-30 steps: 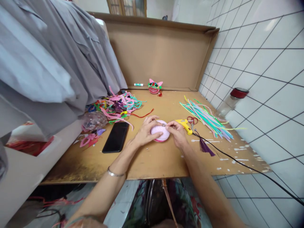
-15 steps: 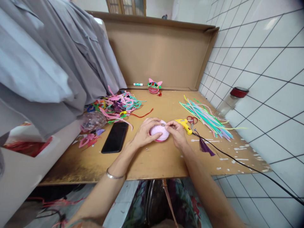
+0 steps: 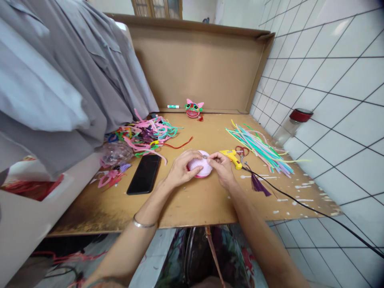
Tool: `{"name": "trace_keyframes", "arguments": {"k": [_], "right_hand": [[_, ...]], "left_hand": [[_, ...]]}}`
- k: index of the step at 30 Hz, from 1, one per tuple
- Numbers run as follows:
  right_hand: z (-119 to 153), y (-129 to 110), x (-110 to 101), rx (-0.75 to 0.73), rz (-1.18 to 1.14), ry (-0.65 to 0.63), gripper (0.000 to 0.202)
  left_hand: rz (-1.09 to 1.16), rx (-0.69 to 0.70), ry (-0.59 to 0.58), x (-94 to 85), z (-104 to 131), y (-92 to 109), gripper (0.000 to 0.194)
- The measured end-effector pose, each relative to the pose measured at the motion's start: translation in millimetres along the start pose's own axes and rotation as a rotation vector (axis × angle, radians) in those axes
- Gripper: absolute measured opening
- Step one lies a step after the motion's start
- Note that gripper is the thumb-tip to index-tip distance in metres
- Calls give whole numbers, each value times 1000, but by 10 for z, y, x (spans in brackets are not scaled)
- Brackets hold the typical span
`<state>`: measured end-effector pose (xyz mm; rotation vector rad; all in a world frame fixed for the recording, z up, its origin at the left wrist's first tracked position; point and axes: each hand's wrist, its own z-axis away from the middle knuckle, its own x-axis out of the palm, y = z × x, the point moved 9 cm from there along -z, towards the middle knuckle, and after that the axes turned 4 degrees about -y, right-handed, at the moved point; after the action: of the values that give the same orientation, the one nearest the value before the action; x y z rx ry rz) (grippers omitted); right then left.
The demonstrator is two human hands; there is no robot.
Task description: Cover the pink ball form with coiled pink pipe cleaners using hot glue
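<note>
A round lilac piece [image 3: 201,166], ribbed as if coiled from pipe cleaners and with a darker pink lower rim, rests on the table's middle. My left hand [image 3: 183,167] wraps its left side, thumb on the front and fingers over the top. Opposite it, my right hand [image 3: 220,165] pinches thumb and fingertips together at the upper right edge; what sits between them is too small to make out. Beside those fingertips a small greyish spot [image 3: 205,157] shows on top. The yellow glue gun [image 3: 232,157] lies just past my right hand.
Red-handled scissors [image 3: 242,152], a purple tassel [image 3: 259,186] and a pipe cleaner bundle [image 3: 259,148] lie right, near a jar [image 3: 291,126]. Left are a phone [image 3: 144,175] and tangled pipe cleaners [image 3: 150,130]. A finished animal head [image 3: 193,109] and glue stick [image 3: 173,107] stand at the back.
Both hands stay at the lilac piece with nearly the same grip. The greyish spot on top shows a little more now. The whole view has shifted slightly.
</note>
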<state>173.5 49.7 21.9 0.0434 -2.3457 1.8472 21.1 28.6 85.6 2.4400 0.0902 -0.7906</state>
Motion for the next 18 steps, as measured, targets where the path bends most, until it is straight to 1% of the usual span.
{"name": "trace_keyframes", "arguments": {"k": [3,12,14,18], "right_hand": [[2,2,5,-2,-3,-2,15],[-2,-6,14,-21,9,19,15],[-2,-6,10,-23,9,27,16],[6,-19,9,-23,22,36,17]], "left_hand": [[20,0,-3,-1,5,-20,22],[23,-81,-52,42,23,-97,32],[19,-67,-52,43,24,-92,32],[16,9,-37,38,27,-50,30]]}}
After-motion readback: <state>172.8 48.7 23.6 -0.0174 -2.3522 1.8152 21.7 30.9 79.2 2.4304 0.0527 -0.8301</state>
